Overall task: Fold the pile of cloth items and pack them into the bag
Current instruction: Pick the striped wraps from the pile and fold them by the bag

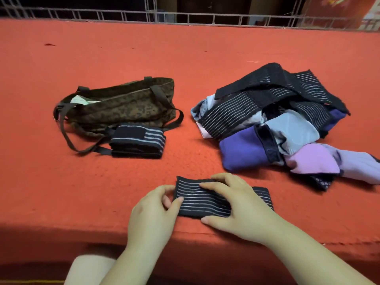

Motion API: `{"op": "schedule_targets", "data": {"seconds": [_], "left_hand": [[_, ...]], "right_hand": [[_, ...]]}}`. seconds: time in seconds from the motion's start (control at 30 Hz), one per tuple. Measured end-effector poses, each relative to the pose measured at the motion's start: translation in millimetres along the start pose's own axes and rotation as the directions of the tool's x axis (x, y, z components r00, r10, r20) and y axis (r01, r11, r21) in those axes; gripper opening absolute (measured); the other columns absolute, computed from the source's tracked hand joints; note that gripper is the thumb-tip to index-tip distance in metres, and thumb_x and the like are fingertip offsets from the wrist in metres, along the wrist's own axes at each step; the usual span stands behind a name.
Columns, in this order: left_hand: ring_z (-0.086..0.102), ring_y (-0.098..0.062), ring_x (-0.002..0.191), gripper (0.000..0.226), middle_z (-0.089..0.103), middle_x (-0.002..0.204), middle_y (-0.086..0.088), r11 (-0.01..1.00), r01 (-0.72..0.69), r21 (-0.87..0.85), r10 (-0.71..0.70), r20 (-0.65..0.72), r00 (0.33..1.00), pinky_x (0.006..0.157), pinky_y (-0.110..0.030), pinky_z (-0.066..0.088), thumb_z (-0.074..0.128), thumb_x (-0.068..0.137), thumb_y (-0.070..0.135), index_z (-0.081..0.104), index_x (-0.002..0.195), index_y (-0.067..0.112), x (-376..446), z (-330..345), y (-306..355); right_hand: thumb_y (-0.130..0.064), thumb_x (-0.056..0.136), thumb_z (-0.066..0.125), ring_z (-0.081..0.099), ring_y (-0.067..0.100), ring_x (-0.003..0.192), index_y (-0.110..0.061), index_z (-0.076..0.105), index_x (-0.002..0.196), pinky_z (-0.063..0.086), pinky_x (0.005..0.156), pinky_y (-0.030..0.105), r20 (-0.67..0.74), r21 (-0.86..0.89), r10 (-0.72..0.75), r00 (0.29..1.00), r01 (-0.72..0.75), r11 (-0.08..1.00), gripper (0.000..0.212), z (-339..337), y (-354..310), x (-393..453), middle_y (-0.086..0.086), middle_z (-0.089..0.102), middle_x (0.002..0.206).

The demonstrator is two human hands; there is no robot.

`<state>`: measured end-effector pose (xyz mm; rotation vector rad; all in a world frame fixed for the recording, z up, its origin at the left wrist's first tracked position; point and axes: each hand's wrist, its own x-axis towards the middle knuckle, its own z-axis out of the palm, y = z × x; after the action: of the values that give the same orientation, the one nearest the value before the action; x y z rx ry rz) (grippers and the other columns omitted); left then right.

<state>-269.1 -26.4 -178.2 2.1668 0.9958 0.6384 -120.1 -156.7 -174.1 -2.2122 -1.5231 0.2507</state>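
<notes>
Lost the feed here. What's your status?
Left hand pinching striped band, right hand pressing it flat. Bag, pile beyond. Nothing in the way.

Looks like a home or small workroom, can't say which. Red felt-like cloth (123,48) covers the whole work surface; white wire grid fencing (185,17) runs along the top of frame, w/ dark furniture behind.

The right hand (236,204) hides the striped band's (197,199) middle.
</notes>
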Motion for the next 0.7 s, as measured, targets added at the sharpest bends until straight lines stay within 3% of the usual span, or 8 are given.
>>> {"op": "schedule_targets", "data": {"seconds": [0.1, 0.17, 0.23, 0.33, 0.47, 0.6, 0.7], "left_hand": [[0.052, -0.004, 0.07, 0.036, 0.053, 0.069, 0.011, 0.997, -0.06, 0.052, 0.061, -0.018, 0.998, 0.069, -0.024, 0.039, 0.066, 0.084, 0.035, 0.059, 0.119, 0.038, -0.3, 1.0, -3.4], [0.054, -0.008, 0.072, 0.037, 0.05, 0.068, 0.013, 0.986, -0.122, 0.116, 0.127, -0.04, 0.991, 0.069, -0.025, 0.04, 0.066, 0.085, 0.032, 0.061, 0.121, 0.036, -0.6, 3.6, -6.8], [0.057, -0.015, 0.067, 0.032, 0.045, 0.064, 0.013, 0.961, -0.183, 0.208, 0.2, -0.061, 0.978, 0.064, -0.03, 0.044, 0.07, 0.082, 0.026, 0.068, 0.114, 0.03, 0.1, 7.6, -11.1], [0.06, -0.023, 0.062, 0.027, 0.051, 0.063, 0.007, 0.939, -0.209, 0.274, 0.242, -0.092, 0.966, 0.058, -0.036, 0.05, 0.07, 0.081, 0.021, 0.073, 0.107, 0.025, 2.3, 12.8, -17.4], [0.061, -0.027, 0.063, 0.028, 0.053, 0.064, 0.003, 0.936, -0.216, 0.28, 0.246, -0.078, 0.966, 0.059, -0.039, 0.05, 0.067, 0.08, 0.022, 0.072, 0.108, 0.022, 2.4, 14.6, -20.6], [0.062, -0.03, 0.072, 0.027, 0.055, 0.07, 0.001, 0.947, -0.189, 0.259, 0.212, -0.062, 0.975, 0.067, -0.041, 0.049, 0.067, 0.084, 0.019, 0.071, 0.111, 0.022, 1.0, 14.7, -18.5], [0.058, -0.031, 0.083, 0.031, 0.058, 0.086, -0.002, 0.962, -0.145, 0.231, 0.171, -0.098, 0.98, 0.077, -0.043, 0.045, 0.069, 0.081, 0.014, 0.07, 0.112, 0.021, -0.3, 15.0, -10.7]], "right_hand": [[-0.077, 0.065, 0.046, 0.03, 0.005, 0.131, -0.043, 0.043, 0.136, 0.023, 0.114, 0.03, 0.016, 0.019, 0.048, 0.999, -0.049, 0.999, 0.078, 7.9, 2.0, -0.6, -0.016, 0.035, 0.139], [-0.082, 0.066, 0.043, 0.028, 0.004, 0.134, -0.043, 0.043, 0.137, 0.02, 0.115, 0.03, 0.011, 0.004, 0.061, 0.998, -0.061, 0.998, 0.081, 11.1, 2.9, -2.9, -0.016, 0.034, 0.143], [-0.09, 0.067, 0.025, 0.023, 0.004, 0.138, -0.044, 0.038, 0.14, 0.009, 0.118, 0.027, 0.012, -0.051, 0.057, 0.998, -0.056, 0.997, 0.088, 13.4, 2.1, -7.1, -0.015, 0.029, 0.15], [-0.087, 0.07, -0.002, 0.016, 0.007, 0.144, -0.042, 0.03, 0.144, -0.003, 0.116, 0.03, 0.019, -0.15, 0.085, 0.996, -0.081, 0.985, 0.093, 14.9, -0.2, -16.5, -0.01, 0.021, 0.156], [-0.073, 0.087, 0.002, 0.038, 0.021, 0.138, -0.033, 0.042, 0.141, 0.018, 0.112, 0.043, -0.094, -0.272, 0.181, 0.979, -0.2, 0.941, 0.079, 12.3, 8.1, -33.1, 0.002, 0.038, 0.15], [-0.071, 0.066, -0.009, 0.002, 0.008, 0.147, -0.045, 0.008, 0.148, -0.003, 0.117, 0.034, -0.1, -0.268, 0.4, 0.911, -0.412, 0.871, 0.088, -1.3, 23.5, -58.9, -0.009, 0.003, 0.16], [-0.073, 0.065, -0.002, 0.005, 0.008, 0.146, -0.04, 0.014, 0.148, -0.001, 0.116, 0.032, -0.183, -0.168, 0.471, 0.863, -0.5, 0.85, 0.091, -5.3, 28.7, -76.0, -0.008, 0.009, 0.159]]}}
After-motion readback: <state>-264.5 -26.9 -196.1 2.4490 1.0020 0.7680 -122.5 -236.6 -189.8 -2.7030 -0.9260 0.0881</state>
